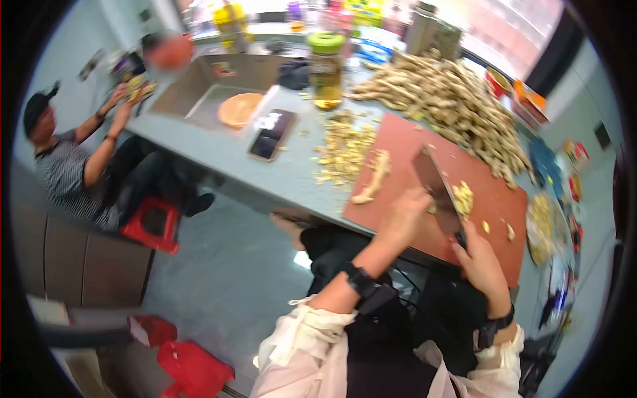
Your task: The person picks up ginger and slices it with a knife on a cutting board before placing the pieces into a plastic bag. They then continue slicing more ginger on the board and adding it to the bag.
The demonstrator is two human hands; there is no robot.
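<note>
My right hand point(483, 260) is wrapped round the handle of a cleaver point(438, 189), whose broad blade stands over the reddish-brown cutting board point(405, 149). On the blade's left side, my left hand point(406, 213) is closed with curled fingers on a piece of ginger, mostly hidden by them. To the right of the blade lies a small heap of ginger slices point(463, 198). A long ginger root point(375, 176) rests on the board's left part. Beyond the board's left edge, many cut ginger pieces point(344, 146) are spread on the counter.
A large pile of ginger roots point(458, 99) stands behind the board. Left of it are a green-lidded jar point(325, 69), a phone point(272, 134) and a sink point(206, 99). A bag point(541, 229) lies at the right. Another person point(73, 159) sits on a red stool point(154, 225).
</note>
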